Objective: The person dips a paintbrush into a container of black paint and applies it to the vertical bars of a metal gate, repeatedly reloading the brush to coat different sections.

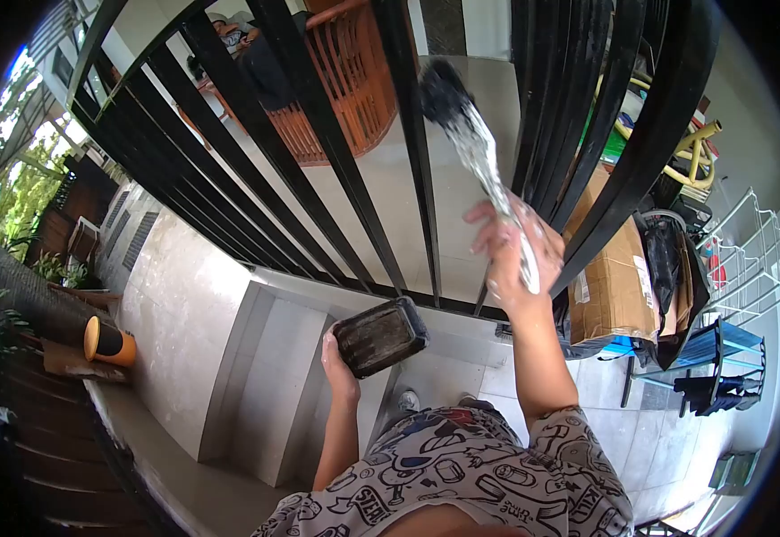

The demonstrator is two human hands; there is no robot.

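Note:
My right hand [522, 251] is closed around the white, paint-smeared handle of a paintbrush [477, 143]. The brush points up and away, and its dark bristles are close to a bar of the black metal railing [414, 152]. Lower and to the left, my left hand [338, 365] grips the side of a small black rectangular paint tray [381, 338]. Dark residue covers the inside of the tray. Paint marks show on the fingers of my right hand.
Steps [269, 376] descend at the left below the railing. A cardboard box [614, 277] and a white wire rack [752, 259] stand at the right. Behind the bars, a person [233, 34] is near a wooden bench [350, 80]. An orange-and-black container [109, 344] is at far left.

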